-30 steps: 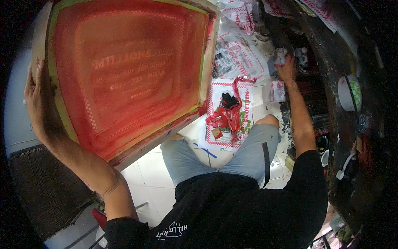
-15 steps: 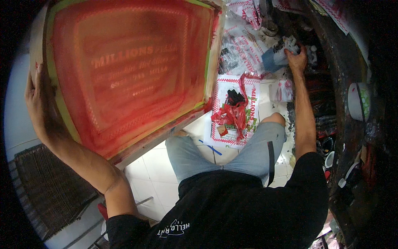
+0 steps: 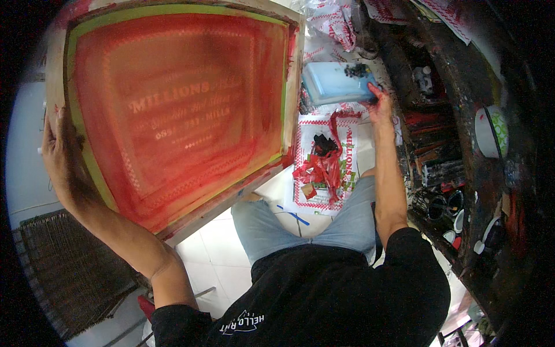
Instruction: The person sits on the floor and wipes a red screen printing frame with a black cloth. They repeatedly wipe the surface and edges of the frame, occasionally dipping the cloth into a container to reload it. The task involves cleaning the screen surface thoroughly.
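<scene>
My left hand (image 3: pixel 58 156) is closed around the left side of a large wooden-framed printing screen (image 3: pixel 179 133), held tilted up at the left. Its mesh is stained red, with a greenish-yellow margin and faint lettering. In my right hand (image 3: pixel 380 107) is a pale blue box-shaped container (image 3: pixel 335 85), gripped at its right end, with dark smudged stuff on that end. The container is just right of the screen's frame. Below it, a printed sheet with a red checked border (image 3: pixel 350 133) bears crumpled red plastic (image 3: pixel 328 168) and a black scrap (image 3: pixel 324 144).
Paint-stained shelving (image 3: pixel 439 121) runs down the right side, with cans (image 3: pixel 430 202) and a white-and-green bowl (image 3: pixel 491 132). Printed plastic bags (image 3: pixel 332 23) lie at the back. On the floor tiles is a blue strip (image 3: pixel 293 215). A dark woven mat (image 3: pixel 63 266) is at lower left.
My right hand has come left and toward me from beside the shelving, bringing the pale blue container over near the screen. The screen has shifted slightly in view, still held by my left hand.
</scene>
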Demonstrator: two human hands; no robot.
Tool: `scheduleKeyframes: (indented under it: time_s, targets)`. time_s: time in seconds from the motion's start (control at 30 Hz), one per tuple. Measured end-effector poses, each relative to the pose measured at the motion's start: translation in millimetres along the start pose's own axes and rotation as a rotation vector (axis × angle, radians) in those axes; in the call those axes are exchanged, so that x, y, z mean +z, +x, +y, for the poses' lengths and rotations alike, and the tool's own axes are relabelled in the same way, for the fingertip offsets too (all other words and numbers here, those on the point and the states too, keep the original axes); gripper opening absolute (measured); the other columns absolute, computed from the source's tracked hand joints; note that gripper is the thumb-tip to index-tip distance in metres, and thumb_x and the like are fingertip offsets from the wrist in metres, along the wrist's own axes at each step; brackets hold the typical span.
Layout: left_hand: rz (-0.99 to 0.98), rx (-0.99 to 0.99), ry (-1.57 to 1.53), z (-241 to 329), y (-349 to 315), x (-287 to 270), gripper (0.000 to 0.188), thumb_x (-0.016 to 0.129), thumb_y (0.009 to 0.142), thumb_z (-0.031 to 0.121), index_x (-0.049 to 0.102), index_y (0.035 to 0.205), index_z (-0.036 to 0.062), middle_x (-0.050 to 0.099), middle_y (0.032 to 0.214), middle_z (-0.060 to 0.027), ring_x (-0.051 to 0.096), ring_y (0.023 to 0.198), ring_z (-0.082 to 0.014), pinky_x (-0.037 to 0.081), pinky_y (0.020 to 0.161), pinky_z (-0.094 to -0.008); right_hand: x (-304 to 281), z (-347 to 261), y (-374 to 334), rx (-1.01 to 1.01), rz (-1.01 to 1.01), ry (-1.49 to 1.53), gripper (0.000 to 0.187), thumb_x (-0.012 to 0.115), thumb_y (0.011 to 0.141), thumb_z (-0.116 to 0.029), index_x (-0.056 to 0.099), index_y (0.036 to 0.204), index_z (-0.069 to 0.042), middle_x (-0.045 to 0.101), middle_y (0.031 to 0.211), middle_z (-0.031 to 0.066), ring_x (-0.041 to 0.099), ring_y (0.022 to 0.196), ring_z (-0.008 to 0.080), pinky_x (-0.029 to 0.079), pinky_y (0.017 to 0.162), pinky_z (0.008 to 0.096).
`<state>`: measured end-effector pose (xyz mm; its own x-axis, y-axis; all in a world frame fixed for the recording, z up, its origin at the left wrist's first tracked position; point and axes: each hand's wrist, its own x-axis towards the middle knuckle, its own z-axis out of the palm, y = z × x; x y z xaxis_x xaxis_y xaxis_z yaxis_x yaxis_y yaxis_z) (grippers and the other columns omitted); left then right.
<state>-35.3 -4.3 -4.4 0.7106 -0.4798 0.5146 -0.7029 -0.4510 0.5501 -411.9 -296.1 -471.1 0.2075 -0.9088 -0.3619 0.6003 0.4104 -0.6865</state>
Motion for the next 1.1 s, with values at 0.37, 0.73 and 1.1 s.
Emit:
scheduleKeyframes:
  time_s: [0.37, 0.73, 1.1]
  targets:
    - [-0.058, -0.016, -0.075, -11.0, -3.7, -8.1, 0.047, 0.051, 0.098, 0.028, 0.047, 0.137, 0.0030, 0.047, 0.133, -0.0105, 0.051, 0.109, -0.0167, 0.043, 0.087, -0.0291, 6.4, 63.7, -41.8, 0.111, -0.011, -0.006, 0.038, 0.069, 0.077, -0.006, 0.053, 0.111, -0.002, 0.063, 0.101, 0.0117, 0.065, 0.087, 0.0266, 0.060, 0.055, 0.0453]
    - [-0.078, -0.063, -0.105, -12.3, -3.8, -13.8, 0.057, 0.055, 0.096, 0.034, 0.042, 0.140, -0.0001, 0.054, 0.129, -0.0125, 0.055, 0.108, -0.0180, 0.045, 0.089, -0.0298, 15.4, 68.8, -53.8, 0.158, -0.021, 0.000, 0.042, 0.070, 0.076, -0.005, 0.050, 0.113, -0.004, 0.063, 0.098, 0.0098, 0.065, 0.086, 0.0254, 0.060, 0.061, 0.0485]
    - [-0.032, 0.011, -0.081, -9.9, -6.1, -11.4, 0.050, 0.055, 0.095, 0.035, 0.050, 0.134, 0.0031, 0.057, 0.101, -0.0030, 0.050, 0.082, -0.0111, 0.040, 0.071, -0.0254, 22.4, 65.8, -54.7, 0.155, 0.029, 0.049, 0.039, 0.075, 0.071, -0.002, 0.058, 0.104, -0.011, 0.066, 0.094, 0.0066, 0.065, 0.082, 0.0236, 0.056, 0.057, 0.0455]
